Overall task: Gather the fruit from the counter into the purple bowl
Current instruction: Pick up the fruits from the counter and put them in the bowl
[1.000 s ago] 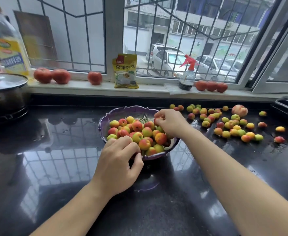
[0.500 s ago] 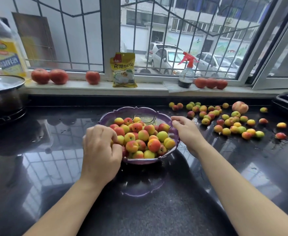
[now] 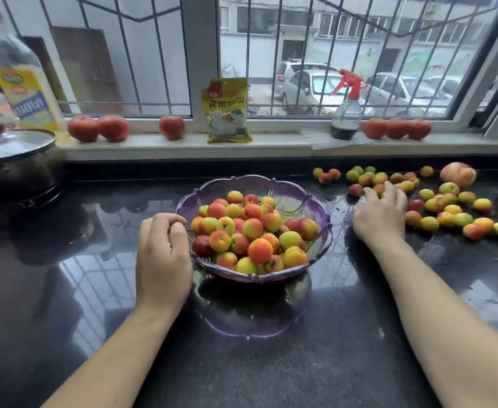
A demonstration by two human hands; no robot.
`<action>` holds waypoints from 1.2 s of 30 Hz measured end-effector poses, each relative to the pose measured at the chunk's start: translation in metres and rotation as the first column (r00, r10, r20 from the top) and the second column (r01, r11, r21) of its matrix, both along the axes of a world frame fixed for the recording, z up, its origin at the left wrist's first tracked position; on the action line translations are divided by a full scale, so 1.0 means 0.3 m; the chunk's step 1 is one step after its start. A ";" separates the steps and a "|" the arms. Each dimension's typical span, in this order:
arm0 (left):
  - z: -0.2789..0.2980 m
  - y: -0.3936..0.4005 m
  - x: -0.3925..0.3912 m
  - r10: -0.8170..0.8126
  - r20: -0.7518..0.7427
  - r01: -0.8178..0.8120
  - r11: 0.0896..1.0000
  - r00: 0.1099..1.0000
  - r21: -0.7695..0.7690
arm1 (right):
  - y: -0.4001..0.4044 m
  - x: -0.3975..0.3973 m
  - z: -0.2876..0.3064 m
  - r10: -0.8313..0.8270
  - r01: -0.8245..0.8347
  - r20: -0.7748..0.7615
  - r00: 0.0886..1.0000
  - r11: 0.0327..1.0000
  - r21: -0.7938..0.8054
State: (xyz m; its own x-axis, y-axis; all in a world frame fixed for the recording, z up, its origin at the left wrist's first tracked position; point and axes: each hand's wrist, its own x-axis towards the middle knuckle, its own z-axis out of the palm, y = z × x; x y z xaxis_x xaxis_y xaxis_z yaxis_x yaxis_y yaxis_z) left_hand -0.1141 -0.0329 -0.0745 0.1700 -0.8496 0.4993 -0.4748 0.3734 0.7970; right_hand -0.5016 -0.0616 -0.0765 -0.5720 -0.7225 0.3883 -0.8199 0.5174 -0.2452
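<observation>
The purple bowl [image 3: 283, 188] stands mid-counter, heaped with small red, orange and yellow-green fruit [image 3: 252, 231]. My left hand [image 3: 162, 254] rests at the bowl's left rim, fingers loosely curled, nothing in it. My right hand [image 3: 381, 213] lies flat on the counter right of the bowl, fingers spread over the near edge of several loose fruit [image 3: 445, 207] scattered toward the right. A larger peach [image 3: 457, 173] sits at the back of that scatter.
The black counter [image 3: 271, 363] is wet and shiny. A lidded pot [image 3: 15, 169] stands at far left beside an oil bottle [image 3: 21, 81]. On the windowsill sit tomatoes [image 3: 97, 128], a yellow packet [image 3: 227, 110] and a spray bottle [image 3: 346, 113].
My right hand left the bowl and moved right to the loose fruit on the counter. My left hand slid from the bowl's front to its left rim.
</observation>
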 end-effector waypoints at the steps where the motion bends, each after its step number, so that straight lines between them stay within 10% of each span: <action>1: 0.003 -0.003 -0.002 0.005 -0.014 -0.005 1.000 1.000 0.011 | -0.015 -0.017 -0.018 -0.014 0.014 0.009 1.000 0.999 0.037; 13: 0.015 0.009 -0.020 0.039 -0.095 -0.031 0.996 0.995 0.085 | 0.028 0.047 0.010 -0.032 0.015 -0.102 0.994 0.986 -0.168; 17: 0.015 0.009 -0.018 0.032 -0.095 -0.024 0.996 0.995 0.089 | 0.018 0.038 -0.010 0.016 -0.018 0.044 0.999 0.999 0.046; 25: 0.009 0.000 -0.016 0.023 -0.103 -0.012 0.995 0.994 0.098 | 0.020 0.064 0.062 0.123 -0.089 0.159 0.980 0.974 -0.207; 31: 0.022 0.007 -0.022 0.026 -0.113 -0.014 0.995 0.993 0.104 | 0.127 0.320 0.254 0.691 -0.548 0.476 0.544 0.722 -0.422; 36: 0.032 0.030 -0.026 -0.028 -0.152 0.040 0.996 0.988 0.074 | 0.124 0.374 0.210 0.689 -0.636 0.463 0.557 0.713 -0.295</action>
